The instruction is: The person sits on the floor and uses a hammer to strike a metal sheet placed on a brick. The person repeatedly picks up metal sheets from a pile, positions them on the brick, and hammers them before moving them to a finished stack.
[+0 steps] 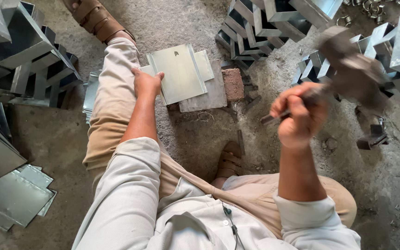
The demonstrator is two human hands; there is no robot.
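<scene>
Closest to the camera, the person sits low on the gritty floor [186, 139] in a pale shirt and tan trousers, knees spread, with one brown sandal [230, 162] tucked in near the body and a second sandal [96, 18] out at the end of the stretched leg. The right hand [299, 115] is raised off to the side at about chest level, the forearm rising straight up from the rolled cuff, fingers clamped in a fist around the handle of a hammer [353, 69]; the heavy head is blurred, so its shape is hard to make out. Farther out, the left hand [146, 83] reaches forward on a nearly straight arm, palm down, fingers close together and pressing on the near left edge of a metal sheet [181, 71]. That sheet is flat, dull silver, roughly rectangular, with narrow folded strips along two sides and a small dark mark near its top; it lies on a grey stone slab [214, 95], just in front of the person, with one reddish brick [233, 84] touching the slab's right side. A few more flat sheets [17, 196] lie at the lower left. Beyond, folded metal boxes [265, 23] are stacked in piles at the top, left and right, too many and too overlapped to count.
</scene>
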